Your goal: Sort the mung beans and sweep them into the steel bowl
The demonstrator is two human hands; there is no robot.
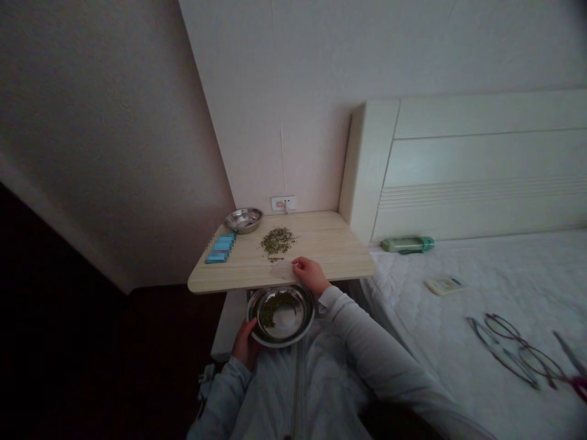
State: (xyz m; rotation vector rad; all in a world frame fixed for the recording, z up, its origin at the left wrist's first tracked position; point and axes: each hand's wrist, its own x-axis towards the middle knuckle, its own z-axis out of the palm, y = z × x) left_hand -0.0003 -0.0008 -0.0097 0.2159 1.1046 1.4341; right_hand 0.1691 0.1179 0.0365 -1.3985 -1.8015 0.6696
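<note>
My left hand [246, 343] grips the left rim of a stainless steel bowl [288, 321], held just below the table's front edge. Green, leafy bits [270, 308] lie along the left and far side inside it. Above the bowl's far rim, my right hand [312, 277] pinches a thin, pale, see-through piece [283, 269] against the tabletop; its exact kind is hard to make out. Just beyond that piece, a loose pile of dried green-brown flakes [277, 241] is spread on the small wooden table [330, 244].
A second steel bowl [244, 221] stands at the table's back left, near a blue phone-like object [221, 248], partly pixelated. A wall socket [283, 203] holds a plug. On the bed [413, 324] lie a green bottle [407, 245], a pale box-like item [446, 285], glasses [520, 345] and scissors [571, 360].
</note>
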